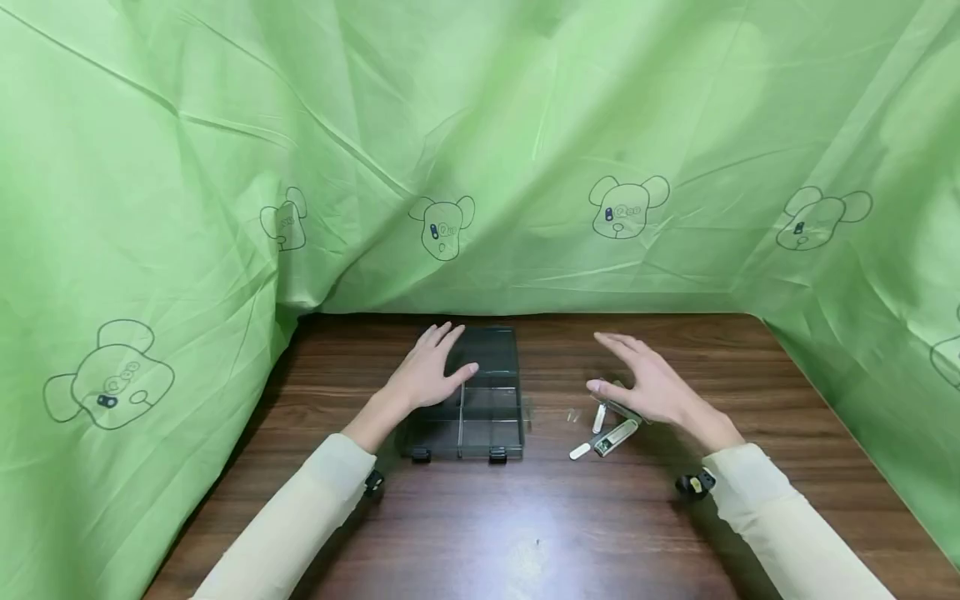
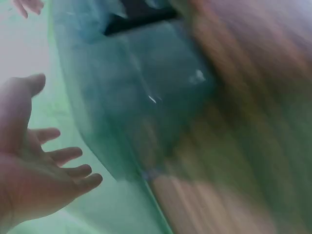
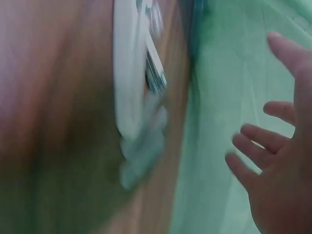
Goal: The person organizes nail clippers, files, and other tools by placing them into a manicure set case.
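My left hand (image 1: pixel 426 373), fingers extended and thumb spread, hovers over the left side of a dark see-through compartment box (image 1: pixel 491 410). In the left wrist view the same box (image 2: pixel 136 83) is blurred, with nothing between the fingers. My right hand (image 1: pixel 651 382) is held with fingers extended above a small group of items on the table. Among these are a flat case with pale edges (image 1: pixel 617 437), a short white strip (image 1: pixel 580 451) and another white strip (image 1: pixel 599 418). Part of the group is hidden beneath the right hand.
Two tiny clear pieces (image 1: pixel 573 415) lie between the box and the small items. Black latches (image 1: pixel 497 455) are on the box's near edge. The wooden table (image 1: pixel 525 533) is bounded at the back and sides by a green curtain (image 1: pixel 525 150).
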### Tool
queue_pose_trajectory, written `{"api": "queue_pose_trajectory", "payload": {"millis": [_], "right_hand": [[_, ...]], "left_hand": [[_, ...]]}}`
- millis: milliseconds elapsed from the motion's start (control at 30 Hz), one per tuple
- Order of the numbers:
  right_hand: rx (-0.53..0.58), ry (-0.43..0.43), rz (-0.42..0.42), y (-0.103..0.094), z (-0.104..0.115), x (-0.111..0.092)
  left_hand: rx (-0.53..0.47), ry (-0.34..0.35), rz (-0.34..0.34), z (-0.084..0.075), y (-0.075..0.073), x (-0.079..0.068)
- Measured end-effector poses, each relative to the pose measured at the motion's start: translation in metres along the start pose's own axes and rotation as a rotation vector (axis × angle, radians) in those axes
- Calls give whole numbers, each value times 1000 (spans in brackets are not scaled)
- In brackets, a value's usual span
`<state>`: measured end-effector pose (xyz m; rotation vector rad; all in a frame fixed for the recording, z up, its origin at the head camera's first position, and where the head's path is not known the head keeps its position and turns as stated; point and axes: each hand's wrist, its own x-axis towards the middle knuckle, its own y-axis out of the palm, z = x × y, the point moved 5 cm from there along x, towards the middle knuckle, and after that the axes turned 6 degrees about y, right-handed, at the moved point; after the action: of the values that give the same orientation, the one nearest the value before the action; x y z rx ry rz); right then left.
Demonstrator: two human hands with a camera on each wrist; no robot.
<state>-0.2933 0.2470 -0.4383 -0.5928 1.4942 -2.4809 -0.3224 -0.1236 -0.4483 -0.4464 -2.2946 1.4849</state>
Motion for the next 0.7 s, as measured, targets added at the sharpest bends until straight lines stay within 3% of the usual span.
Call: {"api": "queue_pose_trajectory", "payload": {"millis": [133, 400, 567, 700], "right_hand": [[120, -97, 44, 19, 12, -3], [122, -186, 163, 53, 28, -8], [67, -239, 137, 63, 32, -7], [78, -227, 173, 68, 35, -3]], "left_hand": [[-44, -37, -33, 21, -3, -10], [-253, -238, -12, 61, -5, -38], [-417, -308, -10, 71, 0, -47], [-481, -340, -9, 72, 1, -50]]}}
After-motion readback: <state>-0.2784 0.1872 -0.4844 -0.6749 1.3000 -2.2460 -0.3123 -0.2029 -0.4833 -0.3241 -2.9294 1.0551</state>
